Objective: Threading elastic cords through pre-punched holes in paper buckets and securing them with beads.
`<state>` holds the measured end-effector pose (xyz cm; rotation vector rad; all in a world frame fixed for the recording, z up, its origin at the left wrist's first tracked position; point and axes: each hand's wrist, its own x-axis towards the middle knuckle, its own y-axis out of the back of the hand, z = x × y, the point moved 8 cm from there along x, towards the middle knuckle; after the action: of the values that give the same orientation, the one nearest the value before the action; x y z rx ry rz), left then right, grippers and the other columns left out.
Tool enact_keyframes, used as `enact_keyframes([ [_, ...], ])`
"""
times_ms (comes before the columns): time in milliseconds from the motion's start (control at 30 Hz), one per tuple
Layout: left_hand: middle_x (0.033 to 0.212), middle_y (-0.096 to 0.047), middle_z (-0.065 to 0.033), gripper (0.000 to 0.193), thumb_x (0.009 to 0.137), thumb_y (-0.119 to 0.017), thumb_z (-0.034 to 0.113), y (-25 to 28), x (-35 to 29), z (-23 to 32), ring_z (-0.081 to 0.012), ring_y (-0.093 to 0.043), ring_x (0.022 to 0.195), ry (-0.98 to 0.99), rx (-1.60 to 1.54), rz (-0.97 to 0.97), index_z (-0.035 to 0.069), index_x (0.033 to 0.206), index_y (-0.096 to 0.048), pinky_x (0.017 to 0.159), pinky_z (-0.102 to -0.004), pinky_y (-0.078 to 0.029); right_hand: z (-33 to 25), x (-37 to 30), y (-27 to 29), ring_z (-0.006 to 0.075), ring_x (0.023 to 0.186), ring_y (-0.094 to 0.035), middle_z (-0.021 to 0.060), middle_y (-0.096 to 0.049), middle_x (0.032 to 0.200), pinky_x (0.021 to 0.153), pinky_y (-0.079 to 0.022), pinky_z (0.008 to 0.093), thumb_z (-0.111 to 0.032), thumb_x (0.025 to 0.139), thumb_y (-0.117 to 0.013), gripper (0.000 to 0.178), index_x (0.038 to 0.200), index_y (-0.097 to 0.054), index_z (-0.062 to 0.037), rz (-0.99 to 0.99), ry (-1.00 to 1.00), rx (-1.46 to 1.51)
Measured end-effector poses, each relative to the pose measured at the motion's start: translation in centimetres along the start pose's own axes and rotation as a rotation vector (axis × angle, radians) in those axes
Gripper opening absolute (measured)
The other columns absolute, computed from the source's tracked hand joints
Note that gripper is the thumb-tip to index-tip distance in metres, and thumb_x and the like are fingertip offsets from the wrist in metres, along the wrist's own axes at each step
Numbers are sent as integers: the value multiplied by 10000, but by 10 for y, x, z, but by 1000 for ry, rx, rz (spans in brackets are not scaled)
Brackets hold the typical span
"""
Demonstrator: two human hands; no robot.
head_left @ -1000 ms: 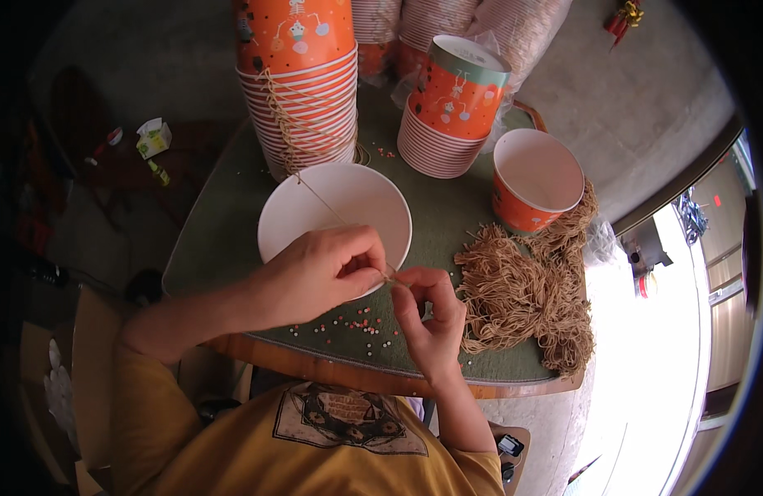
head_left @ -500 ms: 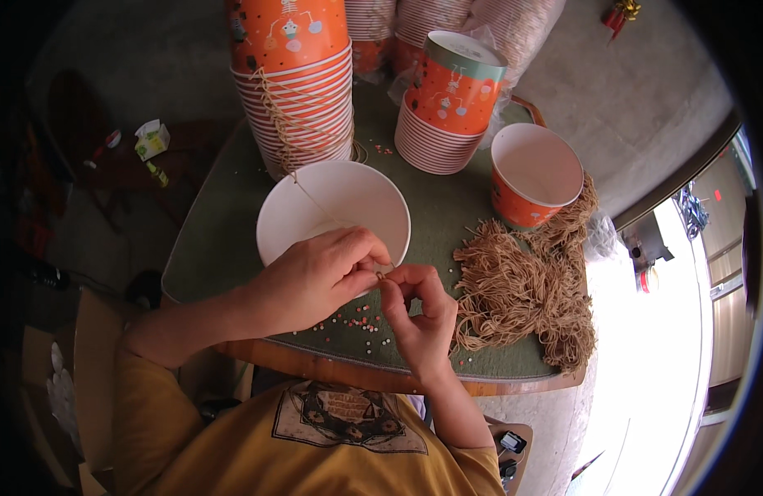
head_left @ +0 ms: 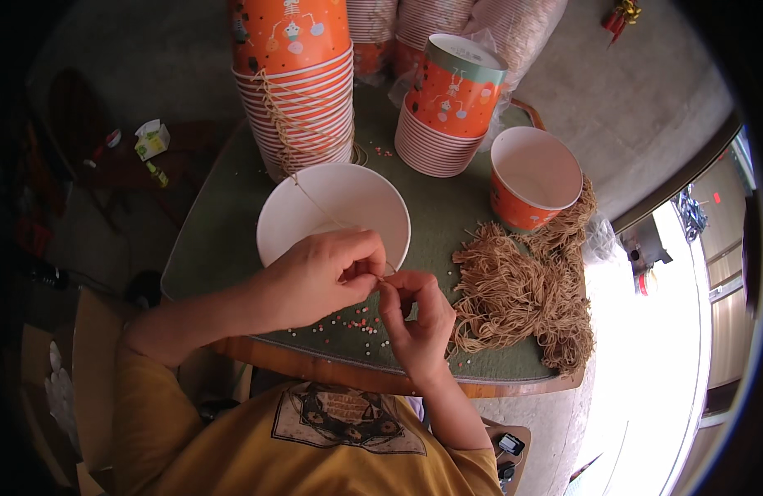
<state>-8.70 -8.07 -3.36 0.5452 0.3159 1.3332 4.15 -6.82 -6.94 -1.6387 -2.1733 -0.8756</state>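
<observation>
A white-lined paper bucket (head_left: 369,202) stands in front of me, its mouth tilted toward me. From its far-left rim a thin tan cord (head_left: 317,204) runs across the mouth to my fingers. My left hand (head_left: 315,277), over the bucket's near edge, pinches the cord. My right hand (head_left: 418,326) meets it fingertip to fingertip, with thumb and forefinger closed on the cord's end. The fingers hide the exact shape of the cord there.
Behind the bucket rises a tall stack of orange buckets (head_left: 290,107) with cords hanging down it. A shorter stack (head_left: 447,116), a single orange bucket (head_left: 534,178) and a heap of tan cords (head_left: 509,289) are to the right. Small beads (head_left: 361,322) lie scattered near the table edge (head_left: 348,368).
My fingertips have drawn closer together at the cord's end, and my right hand has shifted slightly down. The bucket and the stacks stay where they were.
</observation>
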Motion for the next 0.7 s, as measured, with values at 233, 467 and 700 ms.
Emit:
enact_keyframes([
  [233, 858, -539, -71, 196, 748, -655, -36, -1, -12, 22, -271, -572, 844, -370, 433, 303, 47, 876, -531, 724, -387, -482, -1, -2, -1, 190, 607, -598, 71, -637, 790, 543, -491, 297, 13, 786, -716, 196, 916, -583, -49, 29, 60, -89],
  [467, 827, -546, -74, 172, 774, -636, -61, 1, -11, 6, -224, -589, 698, -212, 136, 272, 25, 861, -515, 610, -331, -481, -10, -2, -1, 192, 603, -576, 54, -629, 773, 545, -475, 301, 27, 746, -727, 241, 916, -577, -57, 10, 143, -129],
  [700, 841, -557, -73, 179, 798, -609, -95, 0, -8, 3, -169, -594, 697, -210, 34, 239, 13, 884, -495, 618, -295, -486, -10, -1, -2, 115, 545, -567, 50, -609, 744, 509, -467, 241, 40, 791, -704, 178, 895, -578, -31, 13, 177, -122],
])
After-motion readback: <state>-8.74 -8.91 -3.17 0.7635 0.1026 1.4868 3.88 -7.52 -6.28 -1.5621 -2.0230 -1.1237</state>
